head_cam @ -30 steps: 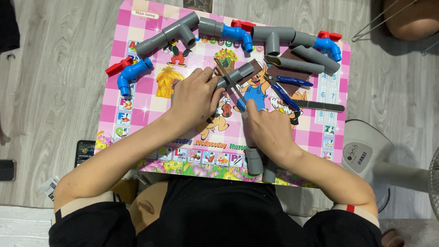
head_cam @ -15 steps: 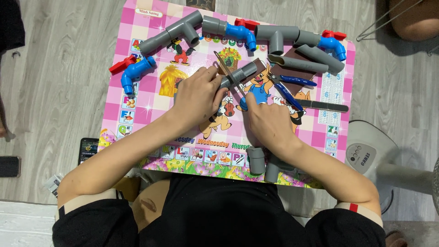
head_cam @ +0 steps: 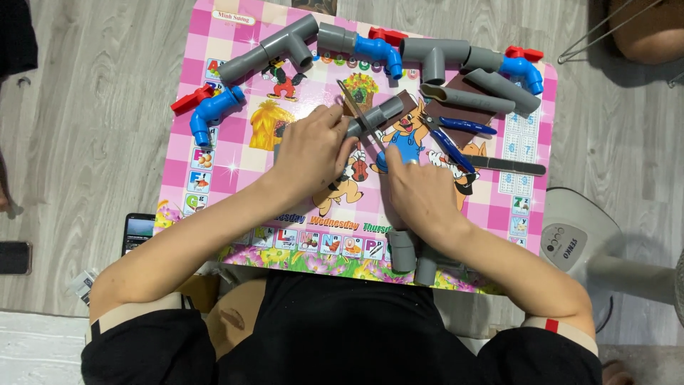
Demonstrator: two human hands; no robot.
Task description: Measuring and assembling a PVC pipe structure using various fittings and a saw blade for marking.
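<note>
On a pink cartoon-printed table, my left hand presses a short grey pipe flat against the top. My right hand grips the blue handle of a small saw. Its thin blade lies slantwise across the pipe just right of my left fingers. A brown sheet lies under the pipe's far end.
Grey tee fittings, blue elbows with red valve handles, loose grey pipes, blue-handled pliers and a flat file ring the work. Two grey couplings sit at the near edge. On the floor are a phone and a white fan base.
Both hands stay on the pipe and the saw. The blade shifts slightly along the pipe, and the whole view drifts a little.
</note>
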